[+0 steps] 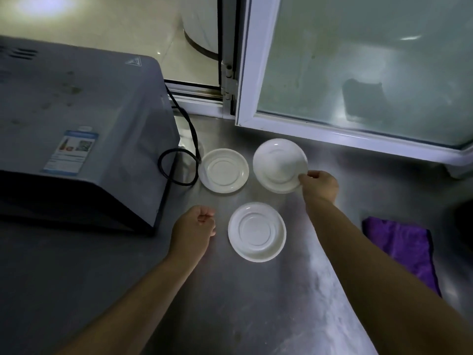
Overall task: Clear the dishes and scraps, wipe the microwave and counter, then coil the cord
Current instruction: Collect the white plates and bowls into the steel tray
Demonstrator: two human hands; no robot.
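Three white saucers lie on the steel counter (pixel 256 303). My right hand (pixel 320 187) pinches the near right rim of the far right saucer (pixel 279 165), which is tilted up off the counter. The far left saucer (pixel 224 170) lies flat beside the black cord (pixel 179 162). The near saucer (pixel 256 231) lies flat between my hands. My left hand (pixel 193 229) hovers left of it with fingers curled, holding nothing. The grey microwave (pixel 76 124) stands at the left, its top stained, its cord looping down its right side.
A purple cloth (pixel 401 247) lies on the counter at the right. A white-framed frosted window (pixel 358 73) stands open behind the saucers. A dark object shows at the far right edge.
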